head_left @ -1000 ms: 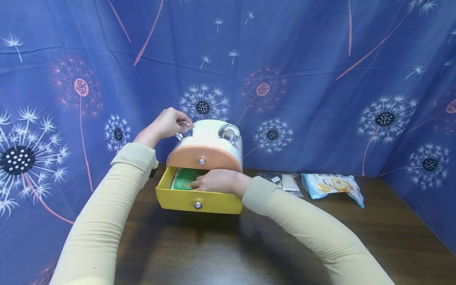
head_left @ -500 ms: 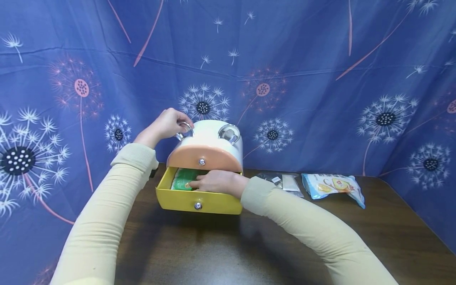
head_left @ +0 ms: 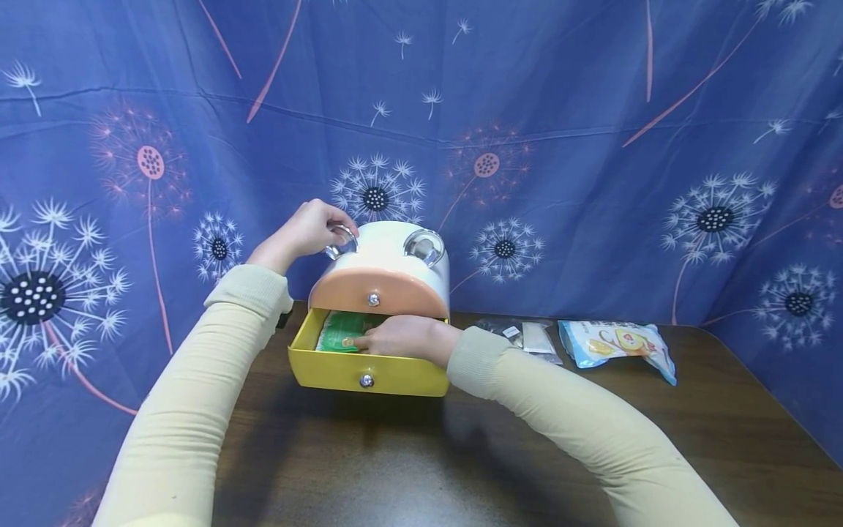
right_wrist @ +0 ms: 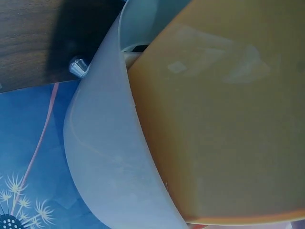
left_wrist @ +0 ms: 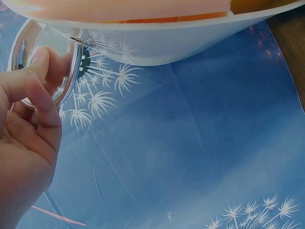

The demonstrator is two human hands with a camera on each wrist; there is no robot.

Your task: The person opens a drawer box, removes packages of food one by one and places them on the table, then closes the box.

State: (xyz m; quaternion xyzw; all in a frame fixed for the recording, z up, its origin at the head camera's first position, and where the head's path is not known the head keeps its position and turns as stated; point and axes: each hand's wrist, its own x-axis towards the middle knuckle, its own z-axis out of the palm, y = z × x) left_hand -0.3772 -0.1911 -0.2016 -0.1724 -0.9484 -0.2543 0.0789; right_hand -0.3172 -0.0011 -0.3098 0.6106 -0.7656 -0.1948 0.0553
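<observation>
A white rounded drawer box (head_left: 385, 245) stands at the back of the table, with its yellow lower drawer (head_left: 329, 369) pulled out and its orange upper drawer (head_left: 402, 289) in place. My left hand (head_left: 308, 228) pinches the left round silver ornament (head_left: 344, 249) on top of the box; in the left wrist view, thumb and bent fingers are at the shiny ornament (left_wrist: 66, 83). Inside the yellow drawer lies a green packet (head_left: 339, 331). My right hand (head_left: 405, 337) reaches in there, one digit touching the packet's right part. Its other fingers are hidden, and the right wrist view shows no hand.
A second silver ornament (head_left: 424, 247) is on the box's right. Small clear bags (head_left: 536, 338) and a blue-and-white fruit-print pack (head_left: 615, 344) lie to the right on the dark wooden table (head_left: 395, 468). Blue dandelion-print cloth (head_left: 573, 168) hangs behind.
My right hand shifts slightly in the drawer, its visible digit moving a little over the green packet. My left hand stays on the silver ornament, and both drawers keep their positions.
</observation>
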